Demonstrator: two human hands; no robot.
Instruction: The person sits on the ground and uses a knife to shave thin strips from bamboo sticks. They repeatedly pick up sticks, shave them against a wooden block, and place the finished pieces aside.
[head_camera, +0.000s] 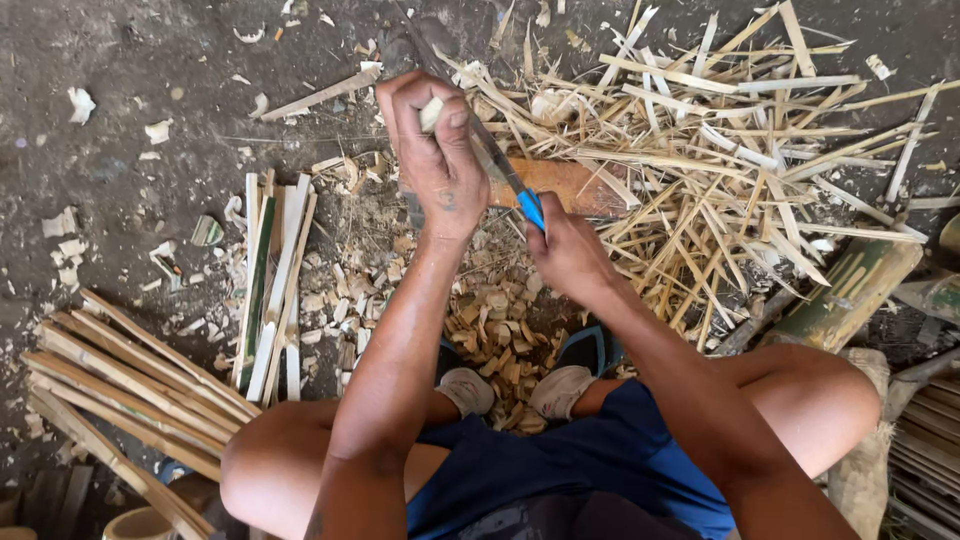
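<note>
My left hand (432, 150) grips a bamboo piece (431, 113) upright on the wooden block (570, 185); my right hand (567, 250) clasps the blue-handled knife (505, 172) against it for control

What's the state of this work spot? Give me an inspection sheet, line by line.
Surface: dark dirt floor, strewn with chips.
Job's things: pale bamboo piece in the left hand; blue-handled blade in the right hand, over a wooden block.
Clutter: split strips, trimmed slats, shavings.
Hands: both closed in a grip.
Cables: nothing seen.
Surroundings: longer slats, bamboo pole.
</note>
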